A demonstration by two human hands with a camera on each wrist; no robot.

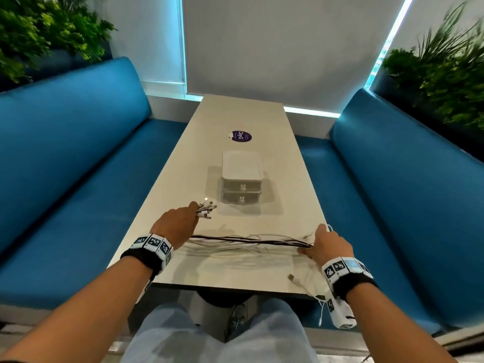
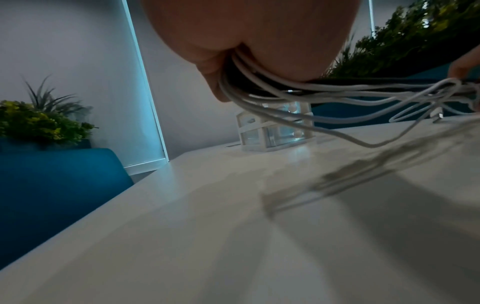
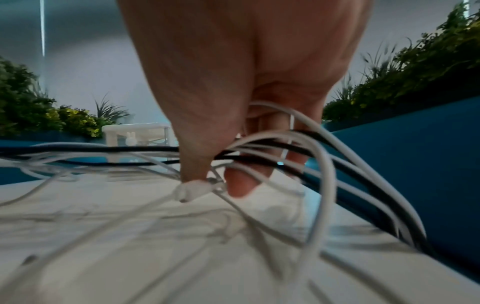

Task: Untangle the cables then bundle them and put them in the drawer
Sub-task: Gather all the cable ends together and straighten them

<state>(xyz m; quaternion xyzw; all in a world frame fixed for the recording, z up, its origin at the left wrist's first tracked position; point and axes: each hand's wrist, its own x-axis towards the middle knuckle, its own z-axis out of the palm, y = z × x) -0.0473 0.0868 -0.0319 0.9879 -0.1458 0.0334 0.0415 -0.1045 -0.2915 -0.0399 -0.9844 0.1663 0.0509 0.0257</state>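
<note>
Several white and dark cables stretch side by side just above the near part of the white table. My left hand grips one end of the bunch, with the plug ends fanning out past its fingers. My right hand pinches the other end near the table's right edge; loose white loops hang round its fingers. A small clear two-drawer box stands mid-table beyond the cables, both drawers closed.
A stray cable end with a plug lies at the table's near right corner and trails over the edge. A purple sticker lies beyond the box. Blue benches flank the table, with plants behind them.
</note>
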